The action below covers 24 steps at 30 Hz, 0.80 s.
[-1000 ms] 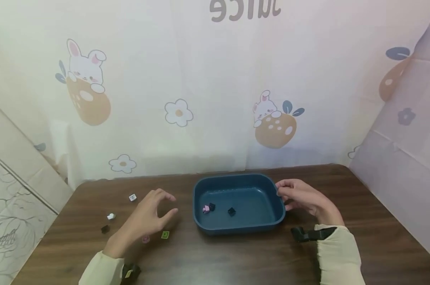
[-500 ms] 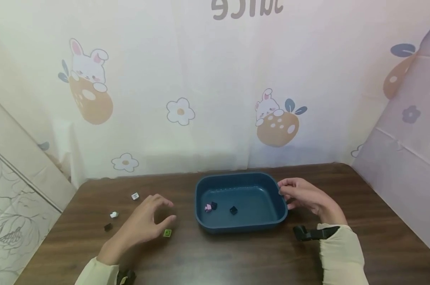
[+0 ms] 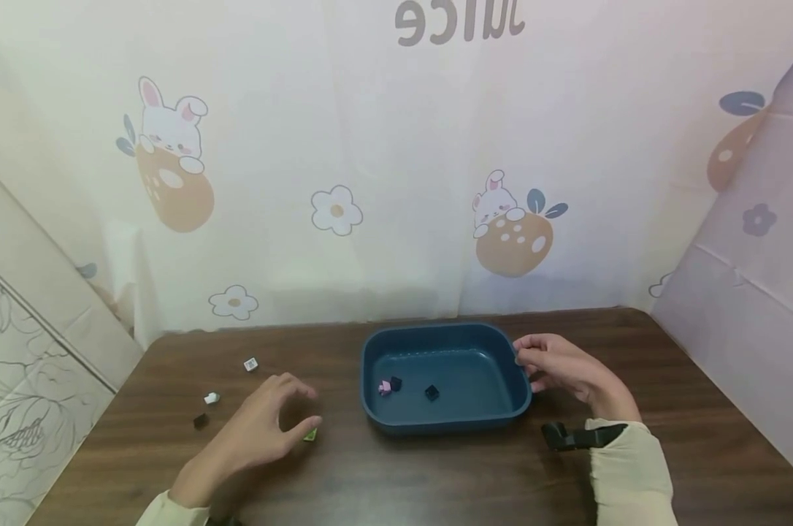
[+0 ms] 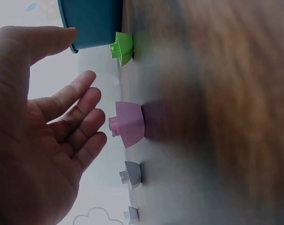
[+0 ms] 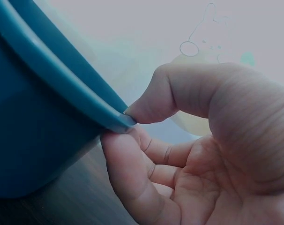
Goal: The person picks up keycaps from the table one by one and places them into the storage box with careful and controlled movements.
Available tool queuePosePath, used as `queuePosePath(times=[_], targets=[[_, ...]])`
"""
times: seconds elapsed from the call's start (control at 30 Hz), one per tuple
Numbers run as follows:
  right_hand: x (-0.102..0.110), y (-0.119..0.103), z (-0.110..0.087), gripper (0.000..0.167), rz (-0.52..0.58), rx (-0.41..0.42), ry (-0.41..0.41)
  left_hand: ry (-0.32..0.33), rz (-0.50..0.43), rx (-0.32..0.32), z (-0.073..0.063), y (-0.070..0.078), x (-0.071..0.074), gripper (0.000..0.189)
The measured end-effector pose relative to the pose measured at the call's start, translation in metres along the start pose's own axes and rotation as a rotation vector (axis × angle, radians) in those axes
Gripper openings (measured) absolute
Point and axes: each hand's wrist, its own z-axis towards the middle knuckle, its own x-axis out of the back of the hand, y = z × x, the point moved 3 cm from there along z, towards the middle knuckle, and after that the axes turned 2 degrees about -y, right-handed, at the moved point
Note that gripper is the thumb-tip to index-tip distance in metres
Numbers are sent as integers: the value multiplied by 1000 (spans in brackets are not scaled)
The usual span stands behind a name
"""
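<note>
My left hand (image 3: 265,424) hovers over the table with thumb and fingers spread apart and nothing between them. Close to its thumb lies a green keycap (image 3: 310,435), partly covered in the head view. A pink keycap (image 4: 129,124) sits on the table beside the fingers in the left wrist view; the hand hides it from the head camera. My right hand (image 3: 564,369) pinches the right rim of a blue plastic bin (image 3: 445,424) between thumb and index finger. Inside the bin are a pink keycap (image 3: 385,388) and two dark keycaps, one (image 3: 432,393) lying apart.
Left of my left hand lie a white keycap (image 3: 250,364), another white keycap (image 3: 211,398) and a black keycap (image 3: 201,421). Behind the wooden table (image 3: 396,489) hangs a patterned curtain (image 3: 396,285).
My left hand has shifted slightly left and toward me, and now covers the pink table keycap and part of the green one. My right hand stays on the bin's rim.
</note>
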Motion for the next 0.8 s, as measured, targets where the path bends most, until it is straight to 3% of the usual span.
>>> queuePosePath(times=[0.23, 0.43, 0.8], targets=[[0, -1, 0, 45, -6, -12, 1, -7, -20, -30, -11, -3, -2, 31], [0, -1, -1, 44, -7, -29, 12, 0, -34, -76, -12, -2, -6, 28], [2, 1, -1, 44, -6, -29, 10, -27, -15, -91, -16, -2, -10, 28]])
